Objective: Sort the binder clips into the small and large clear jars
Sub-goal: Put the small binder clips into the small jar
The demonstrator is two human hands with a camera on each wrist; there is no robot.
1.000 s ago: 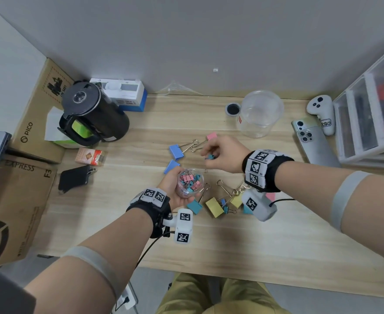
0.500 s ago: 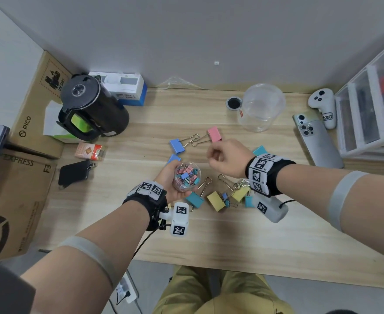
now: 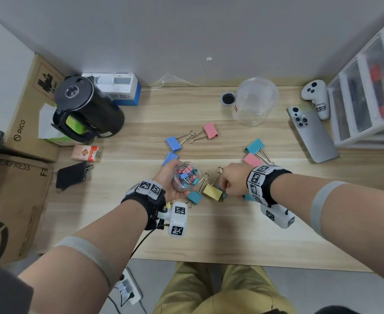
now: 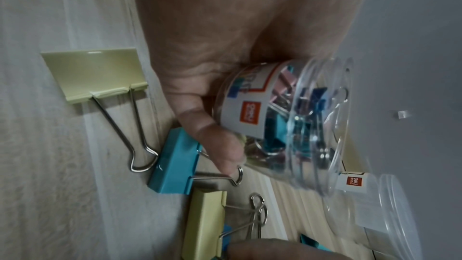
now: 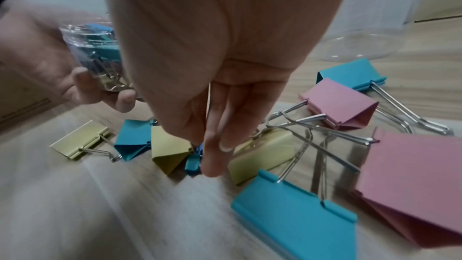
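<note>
— Binder clips first: where did the small ones sit?

— Most were heaped inside the small clear plastic jar (image 3: 185, 176), pink, blue and teal together. The left hand (image 3: 170, 181) cupped that jar from below, fingers and thumb curled round its wall, holding it just above the pale wooden tabletop (image 3: 209, 230). In the left wrist view the jar lay tilted, its white label with an orange square facing the camera.

— And the right hand?

— The right hand (image 3: 234, 183) reached down beside the jar, fingers (image 5: 215, 157) drawn together and pointing at a small blue binder clip (image 5: 193, 162) on the table. The fingertips touched it or nearly so; whether they already pinched it could not be told.

— What lay around that clip?

— A large yellow binder clip (image 3: 212, 191) just left of it, then a large teal binder clip (image 3: 194, 197) touching the left hand's fingers. Another flat yellow clip (image 4: 97, 75) lay beneath the left wrist. Under the right wrist sat a large pink clip (image 3: 252, 159) and a teal one (image 3: 255, 145), their wire handles crossing.

— Farther out?

— Two blue clips (image 3: 173, 142) and a pink clip (image 3: 210, 130) lay toward the wall. The large clear plastic jar (image 3: 255, 102) stood upright at the back, holding no clips, with a small black round lid (image 3: 228, 99) just beside it. A silver phone (image 3: 313, 135) and a white game controller (image 3: 317, 98) lay to the right, and a black kettle (image 3: 86, 107) stood to the left.
</note>
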